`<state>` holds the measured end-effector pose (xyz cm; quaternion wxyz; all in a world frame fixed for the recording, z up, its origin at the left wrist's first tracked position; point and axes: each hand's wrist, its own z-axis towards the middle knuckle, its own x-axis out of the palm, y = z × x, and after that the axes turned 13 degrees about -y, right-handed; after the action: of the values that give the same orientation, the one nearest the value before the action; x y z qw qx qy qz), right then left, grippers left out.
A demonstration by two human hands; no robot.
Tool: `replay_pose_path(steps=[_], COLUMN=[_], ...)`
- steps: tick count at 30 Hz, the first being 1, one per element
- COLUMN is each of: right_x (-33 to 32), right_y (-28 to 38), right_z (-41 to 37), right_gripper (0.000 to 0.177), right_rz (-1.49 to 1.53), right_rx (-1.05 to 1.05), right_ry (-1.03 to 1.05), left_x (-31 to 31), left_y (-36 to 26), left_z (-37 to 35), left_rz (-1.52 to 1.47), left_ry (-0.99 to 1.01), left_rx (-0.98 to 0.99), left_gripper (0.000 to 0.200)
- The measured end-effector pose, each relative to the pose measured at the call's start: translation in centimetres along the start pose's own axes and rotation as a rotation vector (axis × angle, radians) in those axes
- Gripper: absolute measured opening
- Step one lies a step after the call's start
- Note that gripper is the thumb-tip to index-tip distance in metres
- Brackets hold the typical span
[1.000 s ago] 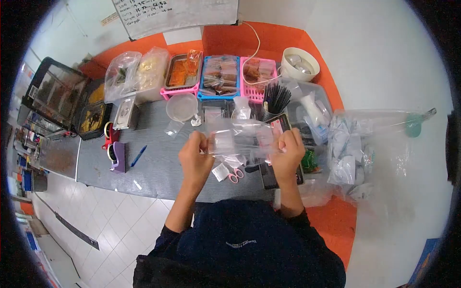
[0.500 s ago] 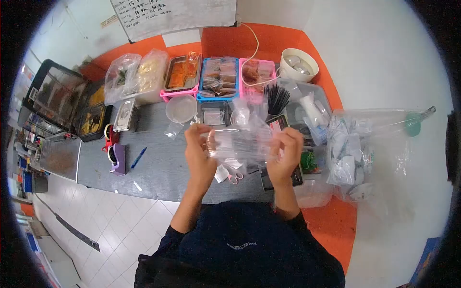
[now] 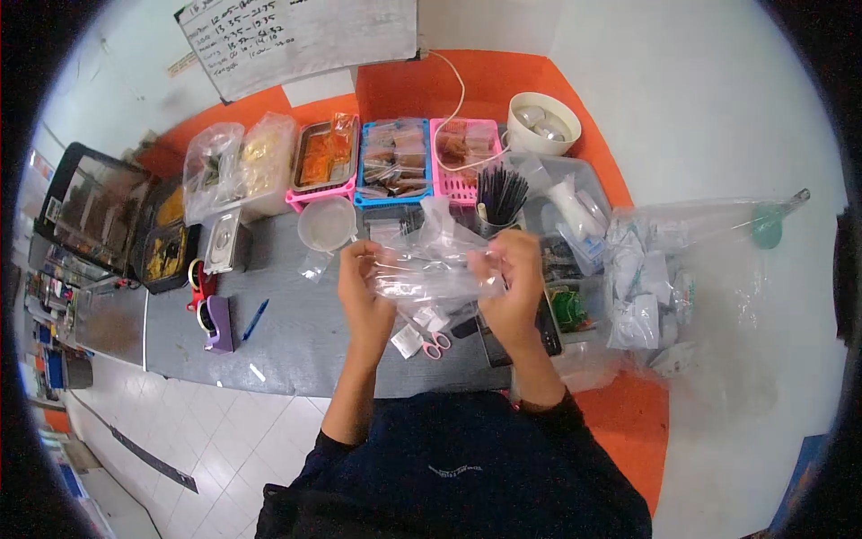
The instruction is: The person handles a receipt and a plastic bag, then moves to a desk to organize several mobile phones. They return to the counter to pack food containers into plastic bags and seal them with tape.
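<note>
A clear plastic bag (image 3: 426, 277) is stretched between my two hands above the counter. My left hand (image 3: 365, 292) pinches its left side, and the fingers of my right hand (image 3: 515, 283) are closed on its right side. Glare on the plastic hides its folds and some of the fingertips. Below the bag lie pink-handled scissors (image 3: 436, 347) and a white paper packet (image 3: 407, 341). Just beyond my right hand stands a cup of black straws (image 3: 503, 196). A round clear tub (image 3: 327, 225) sits past my left hand.
Along the back are a pink basket (image 3: 460, 187), a blue basket (image 3: 392, 199), a metal tray of orange packets (image 3: 325, 154) and a white bucket (image 3: 544, 124). A purple tape dispenser (image 3: 218, 327) and blue pen (image 3: 256, 320) lie left. A large bag of white packets (image 3: 642, 287) hangs right.
The view has tilted, so the counter items appear lower and slightly left. Both hands keep hold of the bag and are slightly closer together.
</note>
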<state>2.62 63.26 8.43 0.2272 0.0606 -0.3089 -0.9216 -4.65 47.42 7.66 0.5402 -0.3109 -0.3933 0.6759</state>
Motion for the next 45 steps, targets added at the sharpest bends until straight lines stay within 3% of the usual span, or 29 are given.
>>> replay_pose_path(steps=[2, 3, 4, 6, 8, 10, 11, 12, 13, 14, 15, 16, 17, 19, 21, 23, 24, 25, 27, 31, 33, 34, 37, 39, 42, 45], right_x=[0.6, 0.5, 0.8, 1.4, 2.3, 3.4, 3.8, 4.1, 4.9, 5.6, 5.2, 5.2, 4.9, 4.1, 5.2, 5.2, 4.9, 4.6, 4.3, 4.8, 4.9, 4.9, 5.4, 5.4, 5.6, 5.7], right_y=[-0.5, -0.9, -1.0, -1.5, -1.4, -3.1, -4.2, -7.0, -13.0, -22.0, -23.0, -32.0, -39.4, -47.5, -44.6, -47.9, -49.9, -52.3, -56.5, -51.7, -50.6, -50.5, -51.1, -53.3, -50.7, -55.7], right_z=[2.0, 3.8, 5.0, 7.7, 10.5, 14.2, 16.6, 18.9, 20.1, 21.2, 22.5, 22.7, 22.1, 21.4, 21.6, 21.3, 21.1, 21.2, 21.9, 23.2, 22.3, 22.2, 22.9, 21.9, 21.8, 21.4], right_gripper=[0.033, 0.038, 0.038, 0.039, 0.038, 0.04, 0.04, 0.041, 0.04, 0.038, 0.036, 0.039, 0.037, 0.044, 0.047, 0.047, 0.047, 0.047, 0.047, 0.042, 0.043, 0.043, 0.049, 0.056, 0.048, 0.047], right_rz=[0.162, 0.015, 0.01, 0.025, 0.029, 0.158, 0.193, -0.006, 0.238, 0.192, -0.267, -0.522, -0.733, -0.933, -1.186, -1.195, -1.208, -1.205, -1.427, -1.24, -1.197, -1.199, -1.259, -1.316, -1.185, -1.217], right_rx=[0.409, 0.488, 0.478, 0.143, 0.158, 0.057, 0.287, 0.112, 0.553, 0.321, 0.289, 0.175, 0.104, 0.07, 0.208, 0.161, 0.113, 0.119, 0.06, 0.237, 0.143, 0.157, 0.301, 0.1, 0.044, 0.145], right_ry=[0.227, 0.313, 0.3, 0.634, 0.724, 1.363, 1.477, 1.324, 1.049, 0.696, 0.373, 0.256, 0.253, 0.663, 0.782, 0.846, 0.907, 0.915, 0.694, 0.703, 0.984, 0.988, 0.893, 0.738, 0.837, 0.714], left_x=[0.1, 0.2, 0.4, 1.4, 2.0, 2.2, 2.2, 1.9, 1.2, 0.3, -0.9, -2.4, -4.0, -6.8, -8.7, -9.0, -8.7, -8.4, -7.9, -6.9, -5.4, -5.0, -5.6, -6.3, -6.6, -6.6], left_y=[0.3, 0.2, -0.1, -0.3, -0.1, 0.1, 0.8, 1.9, 2.9, 4.0, 5.4, 7.0, 8.5, 10.6, 11.8, 12.0, 12.0, 11.9, 12.1, 13.3, 12.9, 12.7, 13.5, 14.1, 14.2, 13.7], left_z=[0.9, 1.5, 2.3, 3.7, 3.9, 2.5, 2.3, 2.4, 2.5, 2.5, 2.4, 2.1, 1.7, 0.6, -0.7, -1.5, -1.8, -1.8, -1.6, -1.4, -1.1, -0.8, -0.8, -1.1, -1.7, -1.8], left_rz=[0.157, 0.148, 0.3, 0.428, 0.42, 0.406, 0.463, 0.523, 0.547, 0.572, 0.607, 0.642, 0.715, 0.842, 0.898, 0.915, 0.883, 0.85, 0.903, 1.0, 1.007, 1.012, 0.994, 0.96, 0.972, 1.009], left_ry=[0.17, 0.176, 0.185, 0.182, 0.198, 0.45, 0.445, 0.441, 0.421, 0.4, 0.386, 0.371, 0.382, 0.383, 0.356, 0.349, 0.283, 0.217, 0.232, 0.298, 0.316, 0.321, 0.347, 0.337, 0.315, 0.315], left_rx=[0.054, 0.06, 0.063, 0.086, 0.549, 0.354, 0.358, 0.363, 0.293, 0.221, 0.177, 0.135, 0.115, -0.013, -0.146, -0.176, -0.295, -0.412, -0.422, -0.432, -0.401, -0.363, -0.356, -0.414, -0.422, -0.407], left_gripper=[0.028, 0.028, 0.033, 0.038, 0.038, 0.034, 0.033, 0.032, 0.032, 0.031, 0.029, 0.027, 0.024, 0.021, 0.024, 0.026, 0.026, 0.027, 0.027, 0.025, 0.025, 0.024, 0.025, 0.025, 0.025, 0.024])
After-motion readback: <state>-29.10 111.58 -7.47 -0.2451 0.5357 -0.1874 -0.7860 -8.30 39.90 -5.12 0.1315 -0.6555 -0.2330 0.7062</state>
